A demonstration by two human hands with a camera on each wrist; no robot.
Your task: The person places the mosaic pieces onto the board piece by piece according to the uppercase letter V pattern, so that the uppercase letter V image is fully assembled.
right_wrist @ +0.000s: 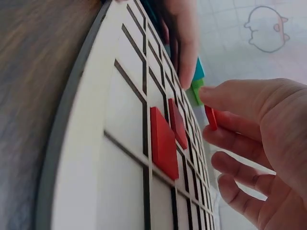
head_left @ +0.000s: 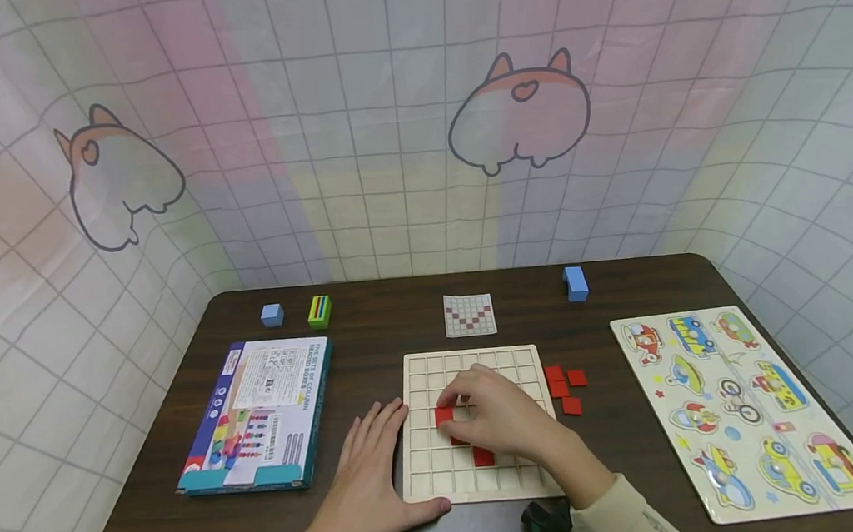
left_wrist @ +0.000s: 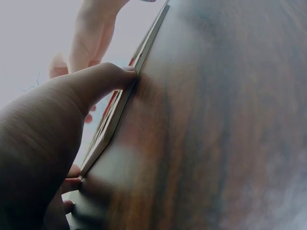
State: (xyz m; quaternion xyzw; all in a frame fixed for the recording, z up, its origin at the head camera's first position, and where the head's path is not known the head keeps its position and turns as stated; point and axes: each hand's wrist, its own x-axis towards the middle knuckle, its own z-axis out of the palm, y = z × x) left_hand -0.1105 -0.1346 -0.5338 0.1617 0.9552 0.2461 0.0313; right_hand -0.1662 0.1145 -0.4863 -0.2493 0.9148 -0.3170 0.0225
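A pale square grid board lies on the dark table in front of me. My right hand is over its middle and pinches a red square tile between thumb and fingers, held just off the grid in the right wrist view. Below it, one red tile sits in a cell near the front, and another red tile is just beyond it. With straight, spread fingers, my left hand rests along the board's left edge, its thumb touching the front edge.
Several loose red tiles lie right of the board. Behind it is a small pattern card. A boxed set stands left, a picture puzzle board right. Blue blocks and a green striped block are along the back.
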